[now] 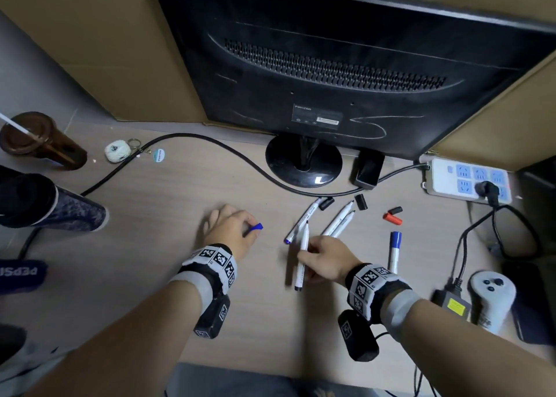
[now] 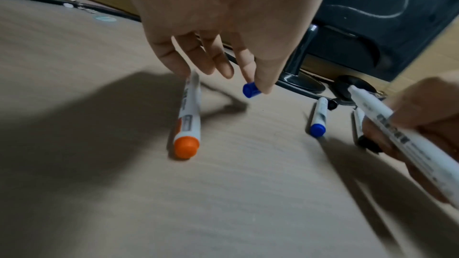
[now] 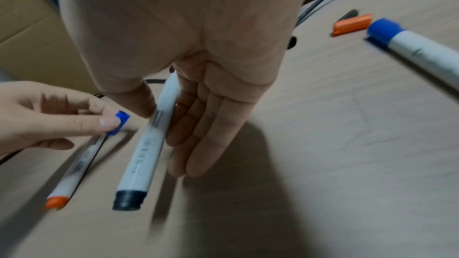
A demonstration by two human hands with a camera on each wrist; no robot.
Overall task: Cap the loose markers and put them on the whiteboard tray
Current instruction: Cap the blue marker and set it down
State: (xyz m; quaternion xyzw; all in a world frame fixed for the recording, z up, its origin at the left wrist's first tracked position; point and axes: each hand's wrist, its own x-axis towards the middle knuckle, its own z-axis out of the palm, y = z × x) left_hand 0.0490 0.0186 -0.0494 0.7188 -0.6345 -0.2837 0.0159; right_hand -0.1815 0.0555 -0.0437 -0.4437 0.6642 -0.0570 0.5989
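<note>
Pinching a blue cap (image 1: 257, 226) in a narrow thumb-and-forefinger grip of the left hand (image 1: 231, 228), and clasping an uncapped dark-ended marker (image 1: 303, 258) in the right hand (image 1: 323, 261), both just above the bench (image 1: 180, 204): capping step, by the look of it, with a possible colour mismatch. Next, likely lining tip up with cap and pressing home, or swapping for the blue-ended marker (image 1: 301, 219) close by. Counted: six markers, namely the held one, the blue-ended, an orange-ended marker (image 2: 188, 117) under the left fingers, two more uncapped markers (image 1: 338, 216) and one blue-capped marker (image 1: 394, 247); five loose caps, namely the blue, three black caps (image 1: 361, 201) and one orange cap (image 1: 392, 218); no whiteboard tray in view
</note>
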